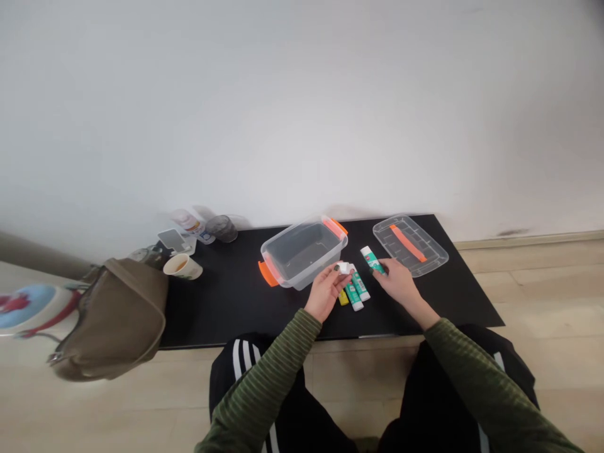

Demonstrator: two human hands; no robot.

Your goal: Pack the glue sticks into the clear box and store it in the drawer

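Note:
My left hand (324,291) is closed on a small white block-like piece (345,268), held over the table just right of the bin; whether it is a cap or an eraser I cannot tell. My right hand (399,281) grips a green and white glue stick (370,257), tilted with its white end away from me. Between my hands, two more glue sticks (360,285) lie side by side on the black table (226,314). Beside them, partly under my left fingers, is a yellow item (343,298). A clear plastic bin (302,277) with orange latches stands open, close to my left hand.
The bin's clear lid (431,244) with an orange handle lies at the right. On the left stand a paper cup (193,269) with liquid, a white bottle (192,225), a dark round container (221,228) and a brown bag (117,321). A wall rises behind the table.

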